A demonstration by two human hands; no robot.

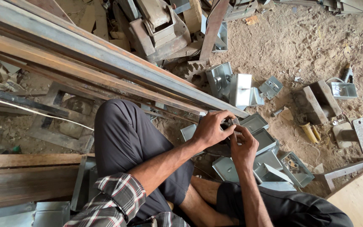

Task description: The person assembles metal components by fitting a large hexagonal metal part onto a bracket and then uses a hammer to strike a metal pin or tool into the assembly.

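small grey metal part (229, 124), mostly hidden, above open grey metal boxes (255, 122).

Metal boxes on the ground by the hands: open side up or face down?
Open side up. The grey metal boxes beside the right hand show their rims and hollow insides.

Left hand (210, 129): knuckles up, fingers curled inward, meeting the right hand.
Right hand (244, 148): below it, fingers bent upward, seemingly pinching; the grip is hidden.
Forearms: bare, converging ahead of the knees.
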